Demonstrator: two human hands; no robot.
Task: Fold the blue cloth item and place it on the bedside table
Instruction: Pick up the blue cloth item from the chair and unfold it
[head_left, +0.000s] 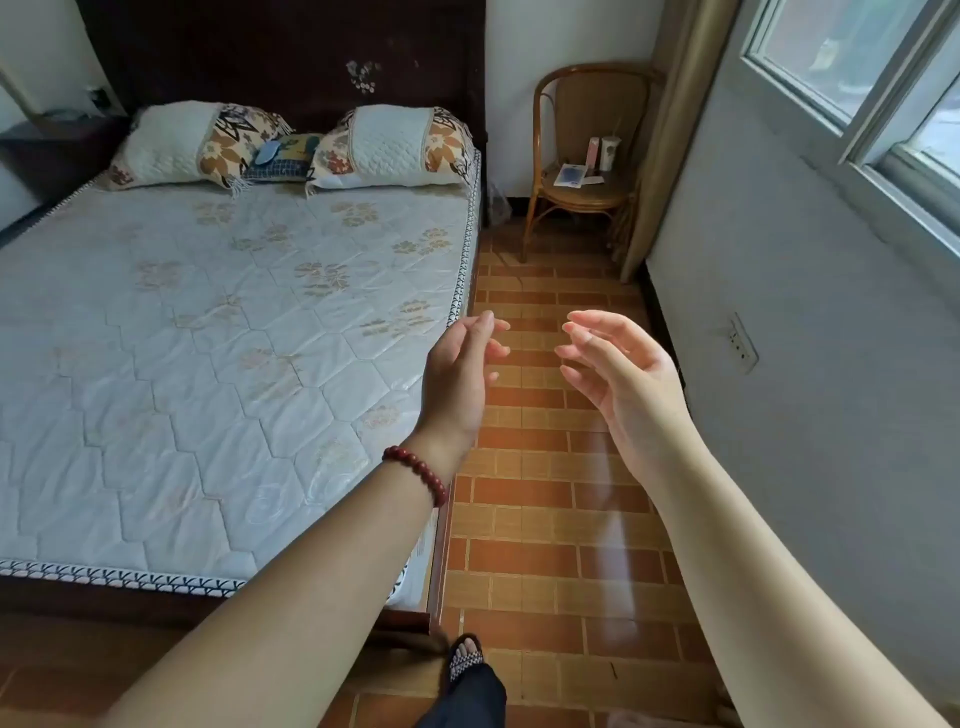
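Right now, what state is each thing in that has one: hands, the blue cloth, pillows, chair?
left hand: open, empty
right hand: open, empty
blue cloth: lying between the pillows, not picked up
pillows: propped at the headboard
chair: upright, small items on its seat

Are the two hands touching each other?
Apart. The head view shows floor tiles between the left hand and the right hand; no fingertips meet.

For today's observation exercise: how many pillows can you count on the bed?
2. One pillow lies at the head of the bed on the left, the other pillow on the right, with a small blue patterned cloth item between them. None appears hidden.
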